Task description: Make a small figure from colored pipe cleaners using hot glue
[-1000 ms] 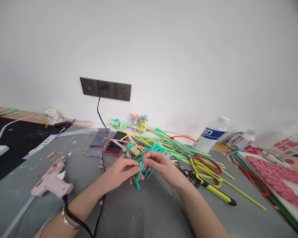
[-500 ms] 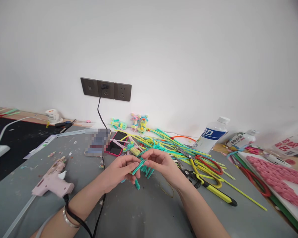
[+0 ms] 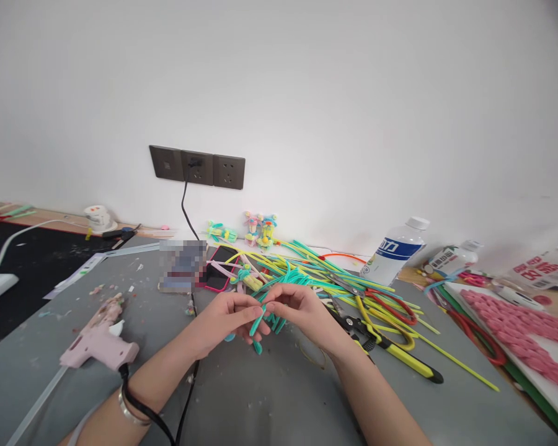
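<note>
Head view, lower centre of frame: both forearms ran up from the bottom edge & met mid-frame over the grey table (image 3: 270, 402). L wrist wore a silver bangle (image 3: 129, 414), w/ a black cord (image 3: 145, 409) crossing it at lower left. Left hand (image 3: 223, 322) was closed in a pinch, thumb & fingers on a teal pipe cleaner piece (image 3: 257, 323); right hand (image 3: 302, 313) pinched the same piece from the other side, fingertips of both hands nearly touching at its top. The piece hung between the hands, tilted, its lower end poking out below the L fingers toward the table; more short teal bits sat just behind it, under the R fingers.

Left of the hands, lower-left area: pink glue gun (image 3: 100, 344) lay on the table, well apart from them. Right of the R wrist: yellow-handled pliers (image 3: 400, 359) & scissors (image 3: 353, 288).

Just behind the hands, centre frame: loose pile of pipe cleaners (image 3: 335, 272), teal, yellow, red. Left of the pile, a phone in a pink case (image 3: 219, 275). Farther back, by the wall: small finished figures (image 3: 259, 229), a water bottle (image 3: 393, 251) centre-right, a wall socket strip (image 3: 198, 167) above centre-left. Far right edge: a white board w/ pink coils (image 3: 521, 334).
</note>
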Demonstrator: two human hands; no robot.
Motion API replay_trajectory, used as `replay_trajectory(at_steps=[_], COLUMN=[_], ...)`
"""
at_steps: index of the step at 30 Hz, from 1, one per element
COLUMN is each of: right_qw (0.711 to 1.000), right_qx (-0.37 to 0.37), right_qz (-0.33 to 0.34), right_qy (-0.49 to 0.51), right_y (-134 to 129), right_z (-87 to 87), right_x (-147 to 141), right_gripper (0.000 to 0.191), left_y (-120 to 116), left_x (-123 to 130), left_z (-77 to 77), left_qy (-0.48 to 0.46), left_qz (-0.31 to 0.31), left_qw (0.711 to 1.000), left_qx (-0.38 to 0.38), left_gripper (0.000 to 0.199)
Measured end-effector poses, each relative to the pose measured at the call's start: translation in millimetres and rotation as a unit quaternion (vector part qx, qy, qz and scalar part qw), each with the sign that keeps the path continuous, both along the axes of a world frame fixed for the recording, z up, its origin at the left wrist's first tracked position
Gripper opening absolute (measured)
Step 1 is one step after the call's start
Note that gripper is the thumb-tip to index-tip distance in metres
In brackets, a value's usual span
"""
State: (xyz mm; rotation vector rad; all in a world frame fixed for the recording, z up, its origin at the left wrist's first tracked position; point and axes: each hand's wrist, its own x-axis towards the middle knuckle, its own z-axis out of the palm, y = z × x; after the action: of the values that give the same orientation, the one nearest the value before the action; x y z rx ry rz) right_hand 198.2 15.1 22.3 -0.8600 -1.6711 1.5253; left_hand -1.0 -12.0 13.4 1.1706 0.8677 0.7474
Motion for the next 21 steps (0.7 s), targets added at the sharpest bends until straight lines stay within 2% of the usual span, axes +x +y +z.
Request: replay_trajectory(at_steps=[12,16,21], right_qw=[1.000,1.000,0.999], right_qx=[0.004,0.004,-0.023], right_qz=[0.002,0.014,0.029], right_qy=[0.005,0.015,0.018], right_y=[-1.3,-1.4,-0.6], right_z=[-0.2,0.6,1.9], right_x=[-2.9,-2.4,0.2], right_gripper=[0.024,0.025,0.026], left_y=[-1.9,-1.7,-0.6], left_x=[1.1,0.9,1.0], left_z=[3.5,2.7,3.0], left_qy=[-0.014,0.004,0.054], left_qz=[-0.026,-0.026,-0.029], left_qw=[0.998,0.999,0.997], left_qx=[-0.051,-0.025,0.048], left_gripper=[0.035,0.037,0.039])
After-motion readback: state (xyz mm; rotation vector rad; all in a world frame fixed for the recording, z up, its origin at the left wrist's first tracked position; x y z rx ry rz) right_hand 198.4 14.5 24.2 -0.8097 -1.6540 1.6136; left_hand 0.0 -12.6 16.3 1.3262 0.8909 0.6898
